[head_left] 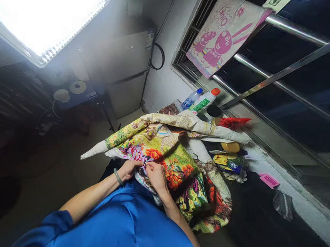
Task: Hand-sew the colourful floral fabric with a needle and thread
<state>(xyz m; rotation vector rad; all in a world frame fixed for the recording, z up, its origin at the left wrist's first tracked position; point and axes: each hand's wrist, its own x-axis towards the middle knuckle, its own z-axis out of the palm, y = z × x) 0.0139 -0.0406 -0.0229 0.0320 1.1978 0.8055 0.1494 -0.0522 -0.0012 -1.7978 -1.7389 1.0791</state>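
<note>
A large cross-stitch cloth [178,166] with red, orange and pink flowers on yellow-green lies over my lap. Its upper edge is rolled into a long pale tube, and its right side hangs in folds. My left hand [130,169], with a bangle at the wrist, is closed on the cloth's near edge; some of its fingers are hidden. Close beside it, my right hand [155,176] is held in a pinch at the cloth. Something small and pale shows at the fingertips, too small to name.
Behind the cloth stand a blue-capped bottle [192,99] and a red-capped white bottle [205,100]. A red packet [233,123], a yellow-lidded jar [230,147] and a pink card [269,180] are by the windowsill. A bright lamp [50,11] hangs at upper left.
</note>
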